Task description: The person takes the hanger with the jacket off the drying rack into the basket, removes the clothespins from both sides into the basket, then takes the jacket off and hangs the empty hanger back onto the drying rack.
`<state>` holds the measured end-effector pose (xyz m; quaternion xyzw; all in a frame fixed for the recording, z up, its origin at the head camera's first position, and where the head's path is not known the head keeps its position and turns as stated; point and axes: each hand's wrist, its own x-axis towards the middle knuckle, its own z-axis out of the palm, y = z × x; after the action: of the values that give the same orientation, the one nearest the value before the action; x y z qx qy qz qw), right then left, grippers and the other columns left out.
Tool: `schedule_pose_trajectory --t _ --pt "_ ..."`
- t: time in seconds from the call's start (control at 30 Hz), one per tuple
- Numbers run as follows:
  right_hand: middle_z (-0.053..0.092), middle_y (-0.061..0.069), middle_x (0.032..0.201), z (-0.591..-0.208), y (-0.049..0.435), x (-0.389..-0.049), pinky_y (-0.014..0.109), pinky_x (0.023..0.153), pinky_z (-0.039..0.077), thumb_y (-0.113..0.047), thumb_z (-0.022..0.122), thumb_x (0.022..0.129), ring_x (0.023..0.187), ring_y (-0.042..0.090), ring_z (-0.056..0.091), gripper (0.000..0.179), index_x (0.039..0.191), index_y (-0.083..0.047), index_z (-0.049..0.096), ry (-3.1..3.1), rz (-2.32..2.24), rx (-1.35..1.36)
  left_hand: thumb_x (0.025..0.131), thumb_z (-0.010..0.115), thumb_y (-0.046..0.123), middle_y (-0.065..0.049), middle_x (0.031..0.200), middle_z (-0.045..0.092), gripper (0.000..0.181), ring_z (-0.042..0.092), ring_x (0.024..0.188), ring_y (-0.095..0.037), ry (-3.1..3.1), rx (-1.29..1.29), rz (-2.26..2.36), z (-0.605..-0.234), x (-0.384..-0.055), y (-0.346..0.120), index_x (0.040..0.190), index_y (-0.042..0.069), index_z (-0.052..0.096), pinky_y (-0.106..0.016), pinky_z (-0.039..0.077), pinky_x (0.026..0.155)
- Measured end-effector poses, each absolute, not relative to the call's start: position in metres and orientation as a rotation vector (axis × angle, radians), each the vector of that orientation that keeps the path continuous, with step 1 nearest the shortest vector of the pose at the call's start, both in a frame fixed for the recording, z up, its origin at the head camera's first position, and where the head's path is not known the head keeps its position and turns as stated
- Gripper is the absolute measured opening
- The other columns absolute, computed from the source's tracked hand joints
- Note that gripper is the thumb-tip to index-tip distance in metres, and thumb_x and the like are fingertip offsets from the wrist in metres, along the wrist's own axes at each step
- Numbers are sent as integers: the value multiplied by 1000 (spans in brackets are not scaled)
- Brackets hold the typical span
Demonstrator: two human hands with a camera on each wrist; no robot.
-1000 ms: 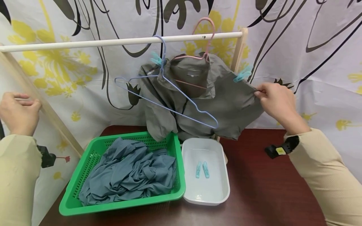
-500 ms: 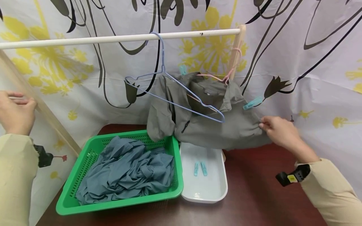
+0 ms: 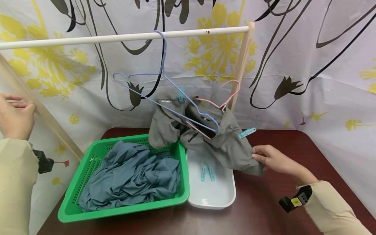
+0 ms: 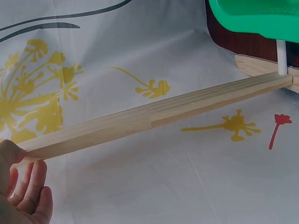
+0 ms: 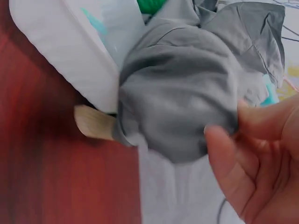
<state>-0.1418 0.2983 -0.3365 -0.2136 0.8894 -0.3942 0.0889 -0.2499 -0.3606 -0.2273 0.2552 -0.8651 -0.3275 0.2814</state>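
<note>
My right hand (image 3: pixel 271 158) pinches the edge of a grey jacket (image 3: pixel 232 150), which sags over the basket's corner and the white tray. In the right wrist view the jacket's cloth (image 5: pixel 182 88) bunches beside my thumb and fingers. A pink hanger (image 3: pixel 227 101) is inside the jacket, its hook free of the rod. Light blue clothespins (image 3: pixel 247 133) are clipped at the jacket's shoulders. My left hand (image 3: pixel 16 116) holds the rack's wooden post (image 4: pixel 149 112) between thumb and fingers. From the white rod (image 3: pixel 88 39) hangs a bare blue hanger (image 3: pixel 164 70).
A green basket (image 3: pixel 123 210) of crumpled blue-grey cloth (image 3: pixel 132 176) stands on the dark red table (image 3: pixel 264 202). Beside it, the white tray (image 3: pixel 211 202) contains two clothespins (image 3: pixel 204 173). A patterned curtain (image 3: pixel 332 75) hangs behind the rack.
My right hand has drawn the grey jacket downward, and the pink hanger's hook has dropped from rod height to beside the right post. The blue hanger has swung. My left hand stays at its post.
</note>
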Motion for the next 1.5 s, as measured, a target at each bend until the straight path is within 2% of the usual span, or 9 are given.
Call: schedule_pose_trajectory --t 0.1,0.17,0.33,0.43,0.63,1.0,1.27,1.5 --pt "55 -1 73 -345 292 -144 32 45 49 -3 44 96 59 9 52 13 87 1 53 2486 -1264 -743 92 42 25 21 80 34 27 32 63 14 -2330 689 -890 -227 -249 -359 109 42 31 -3 29 51" --pt "55 -2 72 -349 287 -145 33 44 49 -3 44 96 57 11 53 14 87 0 55 2409 -1291 -792 92 43 25 21 81 34 27 32 64 14 -2333 690 -902 -227 -249 -359 106 43 30 -3 29 52" --pt "39 -4 60 -355 273 -148 32 42 48 -4 44 96 50 7 45 22 74 -2 47 2273 -1270 -895 91 43 24 21 80 35 30 33 64 13 -2330 685 -910 -226 -248 -359 96 47 24 -4 29 52" --pt "29 -5 58 -357 261 -149 30 41 47 -7 46 96 49 3 39 28 68 -3 41 2207 -1230 -922 91 43 23 21 80 35 31 33 63 14 -2323 679 -906 -225 -248 -359 95 47 24 -4 29 52" --pt "31 -12 59 -357 239 -152 30 41 47 -11 49 95 48 3 41 31 66 -3 42 2156 -1154 -960 91 43 23 21 81 34 32 33 63 13 -2324 673 -909 -223 -247 -357 91 47 22 -4 29 52" --pt "34 -9 62 -344 203 -157 28 44 48 -13 49 96 50 5 44 29 68 -6 45 2140 -1070 -971 90 44 23 21 79 34 32 33 62 14 -2303 655 -890 -225 -250 -361 90 46 22 -3 29 52" --pt "34 -8 58 -335 185 -157 34 44 49 -8 49 95 45 20 48 31 65 -8 42 2159 -1007 -985 90 45 22 21 80 34 31 32 62 16 -2279 644 -882 -225 -250 -360 91 46 25 -2 28 52" --pt "31 -9 57 -326 171 -155 23 42 44 -8 51 94 41 6 43 34 62 -10 39 2234 -934 -1023 90 45 21 21 80 35 30 32 63 16 -2258 637 -890 -224 -247 -358 92 45 28 -1 29 53"
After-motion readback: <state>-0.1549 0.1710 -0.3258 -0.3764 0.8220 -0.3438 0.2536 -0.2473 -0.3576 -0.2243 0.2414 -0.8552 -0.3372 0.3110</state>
